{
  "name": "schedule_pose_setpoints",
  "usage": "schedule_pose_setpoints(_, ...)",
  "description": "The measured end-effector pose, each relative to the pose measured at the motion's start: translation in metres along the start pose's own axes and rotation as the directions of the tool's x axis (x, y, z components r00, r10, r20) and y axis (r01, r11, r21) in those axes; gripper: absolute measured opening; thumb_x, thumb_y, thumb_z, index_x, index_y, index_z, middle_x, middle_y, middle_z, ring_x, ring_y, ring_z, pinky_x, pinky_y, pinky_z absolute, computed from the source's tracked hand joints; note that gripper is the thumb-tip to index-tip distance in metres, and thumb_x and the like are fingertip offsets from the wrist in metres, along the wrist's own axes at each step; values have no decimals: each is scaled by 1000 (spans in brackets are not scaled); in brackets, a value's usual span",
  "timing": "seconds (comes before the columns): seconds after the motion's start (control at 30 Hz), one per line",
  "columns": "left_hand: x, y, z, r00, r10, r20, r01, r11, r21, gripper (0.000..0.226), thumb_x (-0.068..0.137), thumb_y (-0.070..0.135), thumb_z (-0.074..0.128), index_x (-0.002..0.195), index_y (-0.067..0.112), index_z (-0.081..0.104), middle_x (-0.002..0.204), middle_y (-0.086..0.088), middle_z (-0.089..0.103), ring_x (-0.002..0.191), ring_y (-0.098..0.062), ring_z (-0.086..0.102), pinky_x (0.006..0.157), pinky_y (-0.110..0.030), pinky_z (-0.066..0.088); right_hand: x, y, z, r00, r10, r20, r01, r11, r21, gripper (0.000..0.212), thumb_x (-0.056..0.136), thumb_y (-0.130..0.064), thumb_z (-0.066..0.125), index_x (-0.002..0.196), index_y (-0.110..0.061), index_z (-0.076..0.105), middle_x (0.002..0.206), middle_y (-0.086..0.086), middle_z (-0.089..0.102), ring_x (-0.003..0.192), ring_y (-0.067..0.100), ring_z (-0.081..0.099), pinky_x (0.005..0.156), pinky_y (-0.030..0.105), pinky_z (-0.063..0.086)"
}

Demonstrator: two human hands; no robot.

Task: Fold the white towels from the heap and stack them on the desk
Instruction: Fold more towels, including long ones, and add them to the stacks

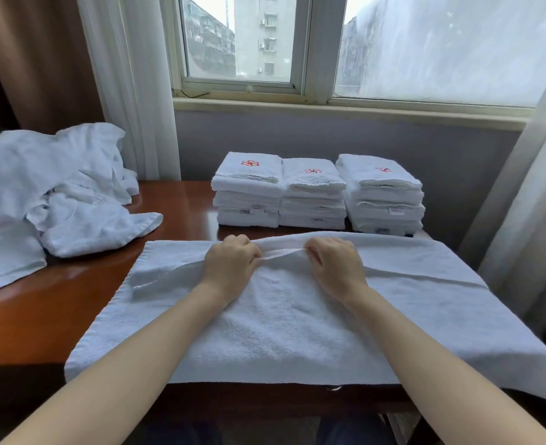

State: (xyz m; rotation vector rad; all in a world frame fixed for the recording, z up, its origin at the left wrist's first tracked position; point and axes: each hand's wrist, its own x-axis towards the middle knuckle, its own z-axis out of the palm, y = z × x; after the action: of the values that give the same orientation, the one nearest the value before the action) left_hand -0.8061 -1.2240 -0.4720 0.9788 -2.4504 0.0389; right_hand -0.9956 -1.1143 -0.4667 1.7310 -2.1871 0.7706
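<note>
I am pinching the towel (pixel 281 316) between my left hand (pixel 231 263) and my right hand (pixel 337 266). It is showing as white terry cloth, matt, with a rough looped pile. The table (pixel 40 309) beneath is gleaming: reddish-brown wood, varnished smooth and glossy, mirroring the daylight. The heap (pixel 56 194) is lying crumpled in the same soft matt cloth. The stacks (pixel 313 194) are showing thick nubby cloth, red stitched emblems on top and small sewn labels. The sheer curtain (pixel 137 91) is hanging as thin white fabric, the brown curtain (pixel 24 59) as heavier cloth. The window frame (pixel 316 43) is looking pale and smooth, metal or plastic I cannot tell.
</note>
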Motion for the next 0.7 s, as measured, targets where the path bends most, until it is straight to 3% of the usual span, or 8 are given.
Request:
schedule_pose_setpoints(0.1, -1, 6, -5, 998, -10, -68, 8, 999, -31, 19, 100, 27, 49, 98, 18, 67, 94, 2, 66, 89, -22, 57, 74, -35, 42, -1, -2, -10, 998, -9, -58, 14, 996, 86, 15, 97, -12, 51, 95, -11, 66, 93, 1, 70, 92, 24, 61, 81, 38, 43)
schedule_pose_setpoints(0.17, -4, 12, -10, 995, -12, -97, 3, 995, -98, 18, 100, 23, 47, 95, 16, 63, 81, 0, 65, 76, -26, 59, 65, -35, 40, -3, -2, -17, 997, 5, -80, 4, 994, 107, 15, 94, -11, 51, 89, -12, 65, 88, 0, 69, 87, 25, 61, 74, 39, 45)
schedule_pose_setpoints(0.27, -9, 17, -14, 1000, 5, -12, -6, 998, -66, 31, 99, 29, 43, 71, 19, 54, 60, 3, 54, 59, -25, 53, 53, -32, 39, -9, 2, -26, 998, 53, 14, -54, 997, 63, 19, 88, -17, 48, 71, -22, 57, 72, -6, 62, 71, 24, 57, 56, 31, 34)
schedule_pose_setpoints(0.37, -8, 17, -14, 999, -30, 12, 31, 998, -46, 45, 98, 37, 44, 56, 20, 42, 52, 4, 47, 53, -19, 46, 48, -26, 31, -14, 5, -30, 994, 94, 47, -96, 994, 45, 20, 85, -19, 50, 68, -22, 59, 62, -7, 57, 63, 22, 55, 53, 28, 28)
schedule_pose_setpoints(0.43, -5, 19, -13, 997, -78, 6, 78, 996, -49, 35, 96, 37, 46, 64, 24, 52, 61, 7, 54, 61, -18, 50, 52, -26, 29, -13, 3, -30, 992, 122, 19, -123, 992, 38, 17, 85, -19, 51, 75, -21, 65, 65, -9, 59, 66, 19, 55, 53, 27, 31)
schedule_pose_setpoints(0.53, 0, 20, -9, 994, -87, 63, 93, 991, -98, 21, 95, 36, 49, 94, 28, 68, 88, 12, 63, 85, -14, 59, 66, -28, 44, -7, 0, -29, 993, 117, 26, -117, 993, 30, 21, 88, -18, 51, 91, -24, 71, 87, -10, 69, 88, 15, 60, 64, 29, 44)
schedule_pose_setpoints(0.63, 5, 19, 0, 979, -66, 192, 94, 986, -137, 30, 99, 37, 45, 120, 31, 64, 125, 10, 59, 116, -15, 54, 91, -35, 47, 3, -1, -21, 973, 108, 205, -102, 994, -39, 28, 92, -19, 50, 108, -27, 72, 113, -6, 69, 110, 18, 58, 82, 32, 47)
schedule_pose_setpoints(0.7, 6, 17, 9, 951, -48, 305, 91, 988, -127, 40, 102, 39, 38, 139, 30, 52, 149, 7, 43, 136, -16, 40, 110, -39, 35, 8, -4, -12, 935, 110, 338, -82, 992, -94, 31, 96, -25, 45, 118, -27, 68, 125, -2, 65, 117, 22, 56, 89, 34, 46)
